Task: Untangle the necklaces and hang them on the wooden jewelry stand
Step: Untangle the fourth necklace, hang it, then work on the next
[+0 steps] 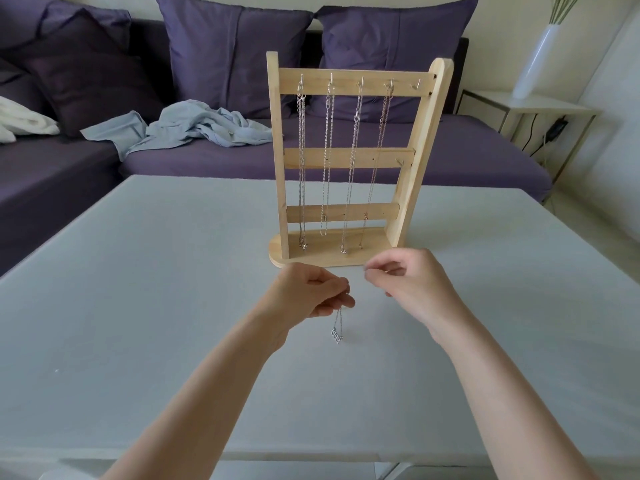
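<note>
A wooden jewelry stand (349, 157) stands upright on the pale table (173, 271). Several silver chain necklaces (327, 157) hang from hooks on its top bar; the rightmost hook (415, 85) is bare. Just in front of the stand's base, my left hand (311, 292) pinches a thin silver necklace (337, 329) whose small pendant dangles just above the table. My right hand (412, 282) is beside it, thumb and forefinger pinched together, apparently on the same fine chain, which is too thin to see there.
A purple sofa (346, 161) with cushions runs behind the table, with a crumpled light blue cloth (187, 128) on the seat. A white vase (536, 60) stands on a side table (526, 105) at the back right.
</note>
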